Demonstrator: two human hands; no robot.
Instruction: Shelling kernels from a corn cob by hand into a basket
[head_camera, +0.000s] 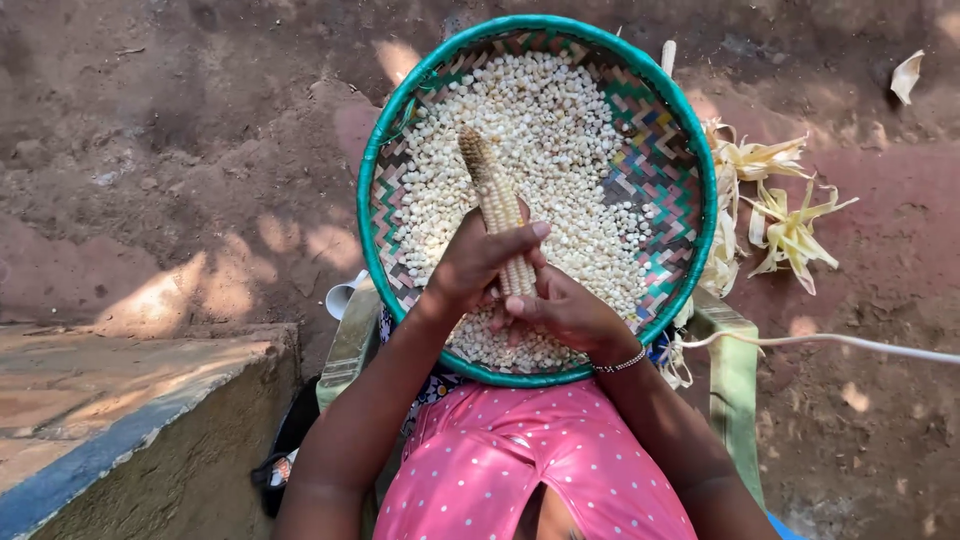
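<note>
Reddish bare earth (180, 150), sun-dappled; concrete ledge (120, 400) lower left; dry husks (785, 215) lying right of the basket. Round woven basket (690, 150), green-rimmed, resting on the lap, filled with loose white kernels (560, 160). Near rim hidden behind both wrists; elbows cut off at the frame's bottom edge. Left hand (470, 270) wrapped around the corn cob (495, 200), thumb across it. Right hand (565, 310) closed on the cob's lower end. Upper cob tip stripped, tilted over the kernels, clear of the rim.
</note>
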